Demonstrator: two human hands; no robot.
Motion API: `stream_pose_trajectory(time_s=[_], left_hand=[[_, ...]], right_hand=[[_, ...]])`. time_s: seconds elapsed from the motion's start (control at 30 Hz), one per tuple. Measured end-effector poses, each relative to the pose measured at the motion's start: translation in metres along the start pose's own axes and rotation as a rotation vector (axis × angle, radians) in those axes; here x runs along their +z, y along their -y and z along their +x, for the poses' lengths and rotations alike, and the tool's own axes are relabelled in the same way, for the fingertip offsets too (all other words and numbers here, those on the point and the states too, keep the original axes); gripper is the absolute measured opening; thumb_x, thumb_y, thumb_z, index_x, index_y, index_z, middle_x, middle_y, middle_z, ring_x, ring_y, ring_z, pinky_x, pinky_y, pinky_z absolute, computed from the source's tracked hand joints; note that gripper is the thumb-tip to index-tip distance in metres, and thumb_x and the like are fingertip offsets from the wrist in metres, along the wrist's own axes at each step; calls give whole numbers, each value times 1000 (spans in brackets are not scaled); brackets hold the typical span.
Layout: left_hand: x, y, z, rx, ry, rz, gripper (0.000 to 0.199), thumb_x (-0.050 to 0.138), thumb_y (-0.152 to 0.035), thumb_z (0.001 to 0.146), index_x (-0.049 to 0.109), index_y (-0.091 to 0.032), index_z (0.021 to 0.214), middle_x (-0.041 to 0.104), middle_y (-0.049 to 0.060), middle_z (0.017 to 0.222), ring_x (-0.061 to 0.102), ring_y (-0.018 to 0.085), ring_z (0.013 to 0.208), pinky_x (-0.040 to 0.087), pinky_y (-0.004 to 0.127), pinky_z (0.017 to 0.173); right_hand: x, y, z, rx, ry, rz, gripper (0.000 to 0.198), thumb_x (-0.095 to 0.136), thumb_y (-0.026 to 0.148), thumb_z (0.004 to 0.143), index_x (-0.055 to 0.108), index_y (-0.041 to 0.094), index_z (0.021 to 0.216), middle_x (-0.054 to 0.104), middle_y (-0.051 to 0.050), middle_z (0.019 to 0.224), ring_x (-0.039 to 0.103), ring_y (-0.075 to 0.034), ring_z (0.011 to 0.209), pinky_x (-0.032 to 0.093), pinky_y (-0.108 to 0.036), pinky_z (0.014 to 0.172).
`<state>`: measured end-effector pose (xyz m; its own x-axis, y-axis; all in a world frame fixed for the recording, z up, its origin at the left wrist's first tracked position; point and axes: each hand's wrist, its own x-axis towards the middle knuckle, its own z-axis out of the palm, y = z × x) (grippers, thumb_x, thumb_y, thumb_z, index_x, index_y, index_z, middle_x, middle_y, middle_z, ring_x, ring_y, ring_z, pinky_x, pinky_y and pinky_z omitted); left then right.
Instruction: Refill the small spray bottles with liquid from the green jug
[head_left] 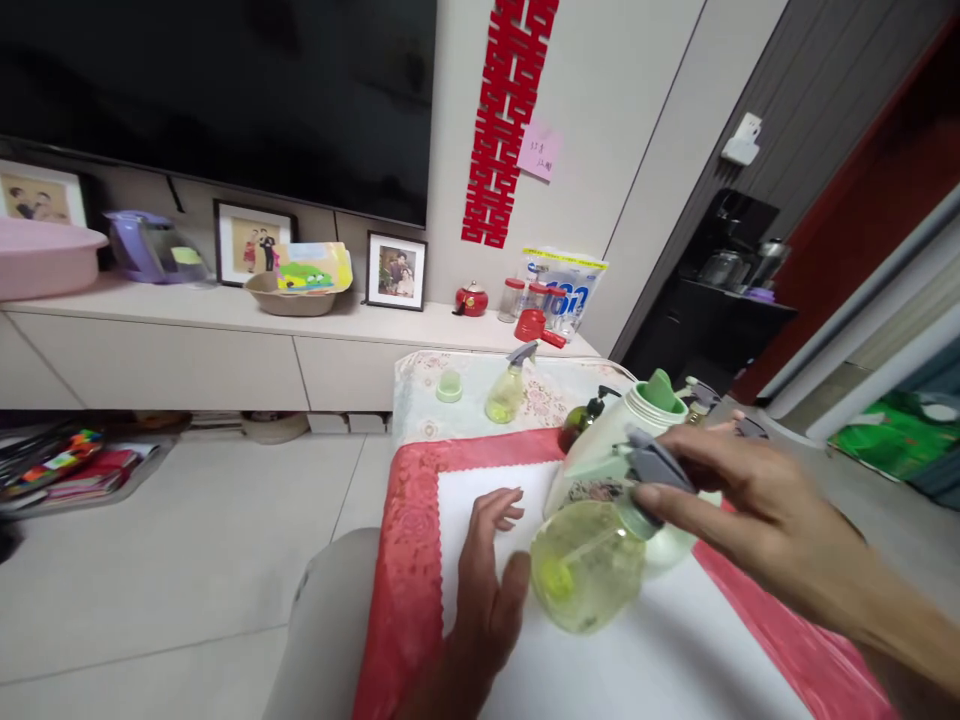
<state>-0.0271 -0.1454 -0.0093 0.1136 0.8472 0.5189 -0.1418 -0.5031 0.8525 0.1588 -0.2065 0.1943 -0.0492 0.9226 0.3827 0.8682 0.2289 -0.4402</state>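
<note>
My right hand grips the grey trigger head of a clear yellowish spray bottle, which hangs tilted above the white mat. A little yellow-green liquid shows inside it. My left hand is open beside the bottle's body, fingers curved and thumb apart, holding nothing; whether the thumb touches the bottle I cannot tell. Behind the spray bottle stands a large pale jug with a green spout, partly hidden. A second spray bottle and a light-green cap stand farther back on the table.
A dark green pump bottle stands behind the jug. Beyond the table, a long cabinet carries a red teapot, glass jars, a detergent bag and picture frames. A red cloth borders the mat.
</note>
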Motion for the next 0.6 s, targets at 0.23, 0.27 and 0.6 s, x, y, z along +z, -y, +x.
stream_pose_trajectory(time_s=[0.23, 0.27, 0.6], left_hand=[[30, -7, -22, 159, 85, 232, 98, 79, -18, 63, 29, -18, 148, 54, 20, 137, 56, 37, 127, 48, 53, 107], [33, -6, -22, 126, 63, 247, 100, 78, -14, 61, 28, -20, 148, 54, 18, 135, 57, 36, 125, 50, 52, 105], [28, -6, -10, -103, 102, 48, 83, 75, -13, 54, 43, -23, 131, 62, 9, 118, 65, 30, 108, 58, 48, 94]], right_hand=[[42, 0, -7, 139, -94, 150, 37, 66, 58, 83, 67, 22, 76, 59, -2, 68, 52, -15, 60, 41, -28, 51], [49, 0, -9, 154, -110, 208, 35, 68, 57, 83, 69, 22, 82, 63, -2, 74, 55, -16, 64, 44, -28, 55], [119, -13, -21, 318, -250, 720, 47, 87, 42, 71, 69, 18, 107, 70, -6, 100, 67, -20, 90, 56, -28, 80]])
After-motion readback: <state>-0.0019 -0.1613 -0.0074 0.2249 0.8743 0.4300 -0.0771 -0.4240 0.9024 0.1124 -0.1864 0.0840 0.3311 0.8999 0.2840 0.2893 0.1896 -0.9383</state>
